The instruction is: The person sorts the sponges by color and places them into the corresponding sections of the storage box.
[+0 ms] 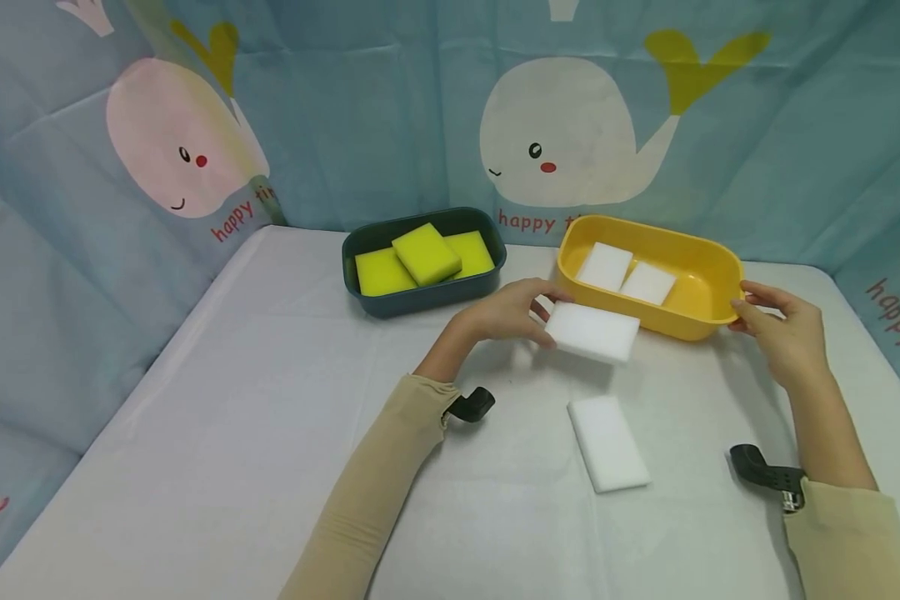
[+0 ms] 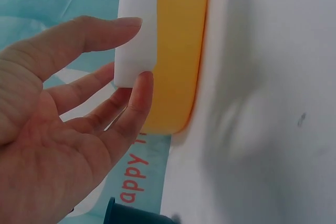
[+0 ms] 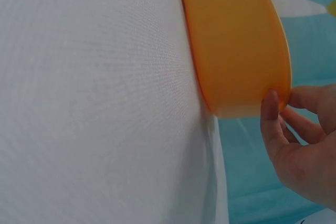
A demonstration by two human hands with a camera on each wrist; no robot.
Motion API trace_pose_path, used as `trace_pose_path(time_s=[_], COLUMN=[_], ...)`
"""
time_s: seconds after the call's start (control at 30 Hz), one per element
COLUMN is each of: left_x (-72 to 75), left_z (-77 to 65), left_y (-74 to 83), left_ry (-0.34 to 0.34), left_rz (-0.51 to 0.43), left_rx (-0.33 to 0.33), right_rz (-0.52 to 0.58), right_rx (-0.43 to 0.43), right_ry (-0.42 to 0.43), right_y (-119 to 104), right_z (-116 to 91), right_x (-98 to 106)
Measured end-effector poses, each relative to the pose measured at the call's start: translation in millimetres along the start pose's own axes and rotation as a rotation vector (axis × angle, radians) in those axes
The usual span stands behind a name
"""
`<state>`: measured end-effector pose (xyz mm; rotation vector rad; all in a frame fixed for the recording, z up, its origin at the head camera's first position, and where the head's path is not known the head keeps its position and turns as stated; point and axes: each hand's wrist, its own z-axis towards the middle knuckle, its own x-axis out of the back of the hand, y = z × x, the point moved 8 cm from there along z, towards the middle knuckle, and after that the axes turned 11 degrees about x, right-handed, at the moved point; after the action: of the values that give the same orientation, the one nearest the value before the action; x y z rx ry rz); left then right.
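Observation:
My left hand [image 1: 506, 315] pinches a white sponge [image 1: 594, 332] by its left end, holding it above the table in front of the yellow bin [image 1: 682, 325]. In the left wrist view the thumb and fingers grip the end of that sponge [image 2: 137, 35], with the bin's wall behind it. My right hand [image 1: 787, 329] pinches the right end of the bin's rim between thumb and fingers, which the right wrist view shows up close at the bin's corner [image 3: 236, 45]. Two white sponges [image 1: 648, 283] lie inside the bin. Another white sponge [image 1: 609, 443] lies flat on the table nearer to me.
A dark green bin [image 1: 427, 296] with three yellow sponges [image 1: 427, 254] stands left of the yellow one. Both bins sit at the back of the white-covered table [image 1: 217, 433], before a blue whale-print curtain [image 1: 390, 125].

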<state>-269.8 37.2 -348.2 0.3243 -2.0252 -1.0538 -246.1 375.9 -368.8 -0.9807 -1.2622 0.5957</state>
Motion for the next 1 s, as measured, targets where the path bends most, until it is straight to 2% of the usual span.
trace_pose_path(time_s=[0.27,0.57,0.77,1.0], left_x=[-4.8,-8.6,-6.2,-4.2], left_z=[8.7,21.5,30.1,48.2], left_y=[5.5,19.6,33.0,47.5], left_ry=[0.037,0.178,0.246,0.283], left_rz=[-0.045,-0.088,-0.052,-0.051], left_rx=[0.013,-0.007,0.003,0.039], right_rz=[0.037,0.035,0.01,0.011], right_rx=[0.011,0.02,0.017,0.004], right_ry=[0.01,0.0,0.002,0.008], right_y=[-0.7,-0.4,-2.0,-0.1], right_z=[2.2,0.1,-0.4,0.0], right_x=[-0.2,-3.7,-1.8,-0.2])
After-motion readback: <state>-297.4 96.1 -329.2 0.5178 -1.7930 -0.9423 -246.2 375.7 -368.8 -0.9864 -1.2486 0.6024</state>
